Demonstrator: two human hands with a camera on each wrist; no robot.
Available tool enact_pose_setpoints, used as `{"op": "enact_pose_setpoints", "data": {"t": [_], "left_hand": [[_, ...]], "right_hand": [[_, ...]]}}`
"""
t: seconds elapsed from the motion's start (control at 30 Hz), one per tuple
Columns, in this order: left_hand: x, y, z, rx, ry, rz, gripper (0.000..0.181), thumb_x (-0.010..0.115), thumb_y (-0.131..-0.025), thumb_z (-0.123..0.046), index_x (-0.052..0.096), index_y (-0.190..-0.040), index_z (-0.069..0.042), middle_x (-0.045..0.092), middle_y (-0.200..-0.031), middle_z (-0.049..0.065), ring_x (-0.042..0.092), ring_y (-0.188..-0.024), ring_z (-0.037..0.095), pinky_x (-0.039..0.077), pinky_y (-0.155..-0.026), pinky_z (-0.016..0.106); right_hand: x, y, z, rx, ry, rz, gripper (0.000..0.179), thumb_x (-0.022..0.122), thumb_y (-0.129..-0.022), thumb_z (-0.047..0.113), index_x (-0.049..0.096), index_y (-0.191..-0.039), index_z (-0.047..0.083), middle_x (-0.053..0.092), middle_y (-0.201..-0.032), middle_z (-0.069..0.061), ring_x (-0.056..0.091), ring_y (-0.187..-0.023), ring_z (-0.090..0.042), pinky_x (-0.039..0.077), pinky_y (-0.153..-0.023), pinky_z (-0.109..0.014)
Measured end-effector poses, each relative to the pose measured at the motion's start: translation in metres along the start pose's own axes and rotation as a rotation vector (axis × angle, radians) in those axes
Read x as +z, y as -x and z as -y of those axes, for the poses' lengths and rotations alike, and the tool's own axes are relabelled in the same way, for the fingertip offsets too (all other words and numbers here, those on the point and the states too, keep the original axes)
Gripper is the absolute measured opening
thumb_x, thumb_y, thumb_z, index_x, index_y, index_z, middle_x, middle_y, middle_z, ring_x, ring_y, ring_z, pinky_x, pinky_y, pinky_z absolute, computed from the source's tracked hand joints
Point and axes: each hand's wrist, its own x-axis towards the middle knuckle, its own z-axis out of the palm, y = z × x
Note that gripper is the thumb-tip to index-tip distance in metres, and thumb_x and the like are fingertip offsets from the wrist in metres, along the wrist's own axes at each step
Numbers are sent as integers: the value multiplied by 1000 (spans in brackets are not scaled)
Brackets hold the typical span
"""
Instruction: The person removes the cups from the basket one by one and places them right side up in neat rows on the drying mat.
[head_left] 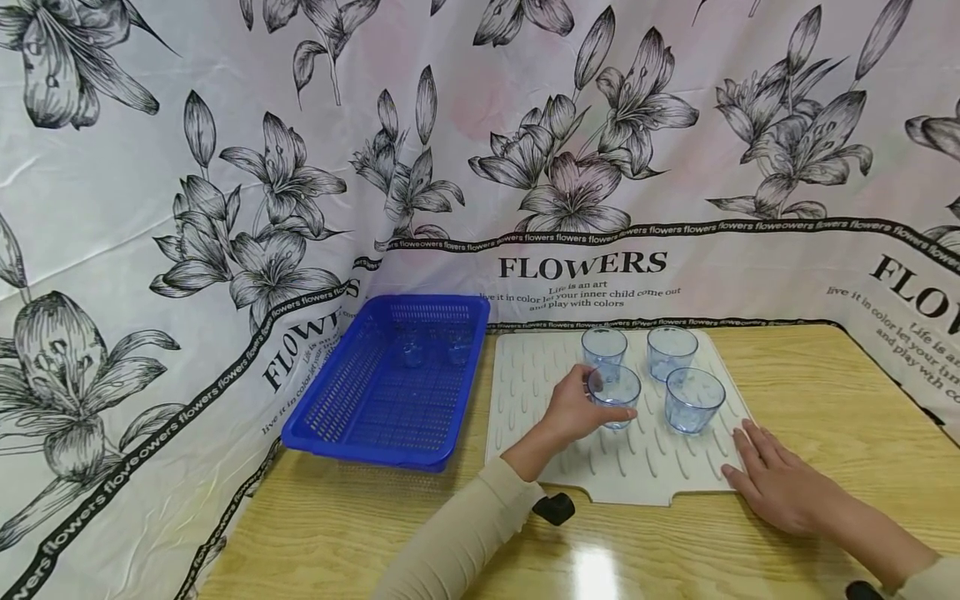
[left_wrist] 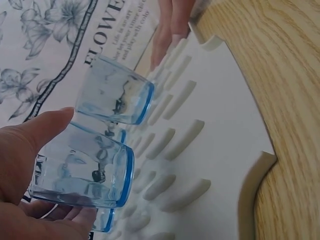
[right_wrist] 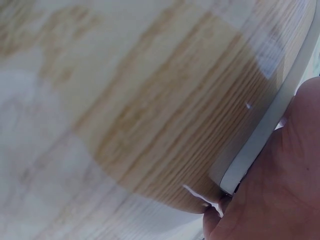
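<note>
My left hand (head_left: 573, 408) holds a clear blue glass (head_left: 615, 390) at the front left of a small group, thumb on one side and fingers on the other. In the left wrist view, this glass (left_wrist: 82, 167) is close to the ridged mat; whether its base touches is unclear. Around it on the white drying mat (head_left: 555, 475) stand a back-left glass (head_left: 604, 343), a back-right glass (head_left: 672, 350) and a front-right glass (head_left: 695, 398). My right hand (head_left: 787, 487) rests with extended fingers on the mat's right edge; the right wrist view shows only part of it.
A blue plastic basket (head_left: 375, 454) with slotted sides sits left of the mat, with a couple of glasses (head_left: 413, 350) at its far end. Wooden table (head_left: 300, 517) surrounds both. A flower-printed curtain (head_left: 450, 167) hangs behind and along the sides.
</note>
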Motion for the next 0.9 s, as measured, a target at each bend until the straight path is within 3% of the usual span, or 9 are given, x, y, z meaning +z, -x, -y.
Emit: {"op": "enact_pose_setpoints", "data": {"t": [0.3,0.43,0.7,0.9], "left_hand": [[4,2,4,-28,4,21,75,94,-74,-33,54,-135,-15,60,-122,0,58,-114,17,53,-89,37],[5,2,6,-35,24,31,79,94,-75,-32,53,-140,-14,60,-127,1,58,-121,20,54,-91,38],[5,5,1,-37,42,41,72,93,-77,-29,55,-137,-17,60,-127,0,57,-126,21,55,-91,36],[5,6,-2,-40,14,54,85,94,-75,-27,50,-147,-14,58,-136,0,57,-125,20,53,-95,36]], "right_hand": [[2,0,-1,-1,1,-1,77,42,-110,41,24,-149,-24,11,-157,-46,9,-144,-63,17,-111,-75],[1,0,-1,-1,2,1,78,41,-110,42,23,-149,-23,10,-157,-46,8,-145,-63,16,-111,-75],[-1,0,3,-11,11,-8,76,42,-110,40,25,-148,-24,12,-157,-46,11,-144,-63,18,-112,-75],[-3,1,4,-11,12,-12,75,43,-110,38,26,-147,-24,12,-156,-47,11,-143,-64,17,-112,-75]]}}
